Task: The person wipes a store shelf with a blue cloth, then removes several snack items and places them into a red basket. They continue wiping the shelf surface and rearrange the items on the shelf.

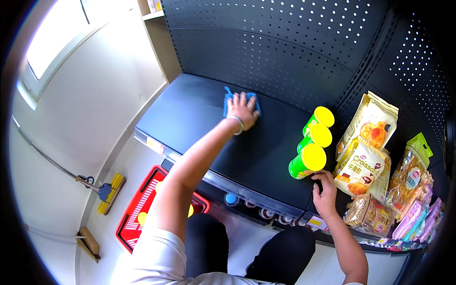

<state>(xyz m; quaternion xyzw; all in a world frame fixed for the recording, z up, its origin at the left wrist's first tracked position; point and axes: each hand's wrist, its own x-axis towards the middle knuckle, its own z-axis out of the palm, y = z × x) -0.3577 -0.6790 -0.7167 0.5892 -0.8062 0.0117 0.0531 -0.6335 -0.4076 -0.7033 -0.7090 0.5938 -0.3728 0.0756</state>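
Observation:
My left hand (pixel 243 111) presses a blue cloth (pixel 226 103) flat on the black metal shelf (pixel 178 107), fingers spread over it, near the perforated back panel. A bracelet circles that wrist. My right hand (pixel 325 195) rests at the shelf's right part with bent fingers, thumb apart, and nothing seen in its grasp. Its fingertips are beside the base of the nearest green canister (pixel 298 167); whether they touch it I cannot tell. Behind it stand a second canister (pixel 317 137) and a third canister (pixel 322 117) in a row, all upright with yellow lids.
Bagged croissants (pixel 361 167) and other packaged bread (pixel 409 181) crowd the shelf right of my right hand. A red shopping basket (pixel 124 217) holding yellow-lidded items stands on the floor below left. A sponge mop (pixel 111 194) leans by the white wall. Bottles (pixel 231 198) stand under the shelf.

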